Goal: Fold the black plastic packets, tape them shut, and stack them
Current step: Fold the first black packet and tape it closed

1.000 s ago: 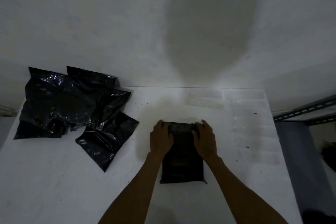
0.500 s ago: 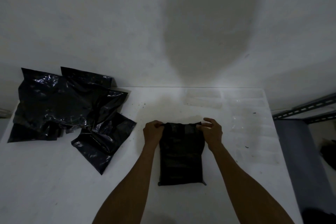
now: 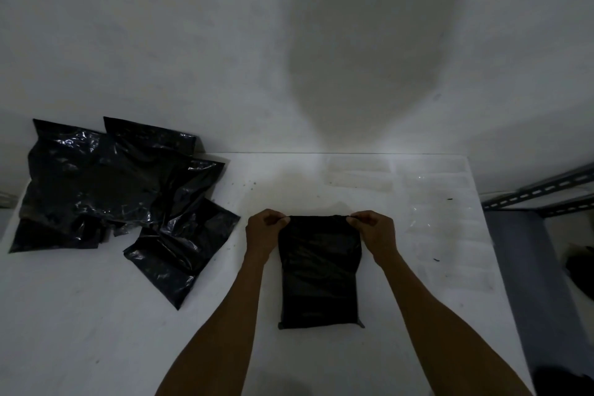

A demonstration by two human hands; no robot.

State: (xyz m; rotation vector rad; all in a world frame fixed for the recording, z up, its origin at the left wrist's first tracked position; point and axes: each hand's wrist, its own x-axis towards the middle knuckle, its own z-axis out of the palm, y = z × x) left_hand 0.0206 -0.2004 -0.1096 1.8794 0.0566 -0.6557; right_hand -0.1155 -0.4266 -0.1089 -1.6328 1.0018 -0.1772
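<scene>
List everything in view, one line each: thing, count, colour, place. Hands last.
held packet: one, black, flat at table centre.
packet pile: several, exact count unclear, glossy black, table's far left.
clear strips: several, transparent, table's far right; probably tape.
table: one, white, under the packets.
wall: one, pale grey, behind the table.
slotted rack: one, grey metal, right edge.
left hand: one, pinches the held packet's far left corner.
right hand: one, pinches its far right corner.

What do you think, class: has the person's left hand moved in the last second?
Yes. The left hand slid leftward, from on top of the black packet's far end to its far-left corner, which it now pinches.
</scene>
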